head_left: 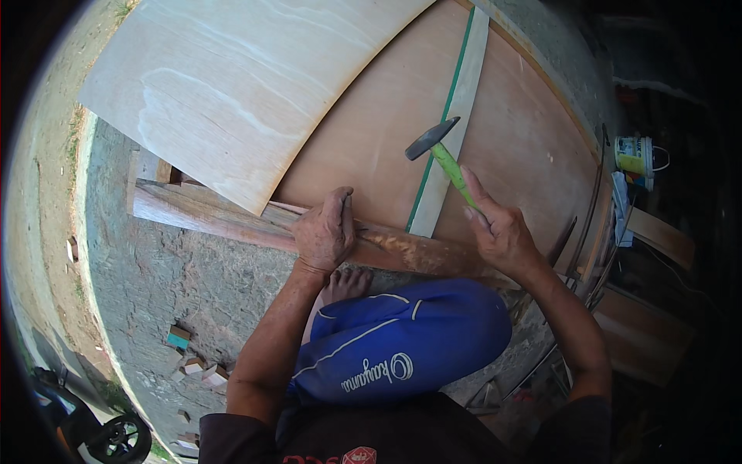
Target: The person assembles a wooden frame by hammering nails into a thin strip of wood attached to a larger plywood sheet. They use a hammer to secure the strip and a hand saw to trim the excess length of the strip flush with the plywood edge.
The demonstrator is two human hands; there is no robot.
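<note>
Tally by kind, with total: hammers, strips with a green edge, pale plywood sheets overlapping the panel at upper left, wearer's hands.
Hammer: 1
Green-edged strip: 1
Pale plywood sheet: 1
Hands: 2 (left hand, right hand)
Total: 5

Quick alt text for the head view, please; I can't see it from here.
The right hand holds a green-handled hammer above a wooden panel crossed by a pale, green-edged strip, while the left hand rests on the near beam. A plywood sheet overlaps the panel at upper left; a blue-clad knee is below.
</note>
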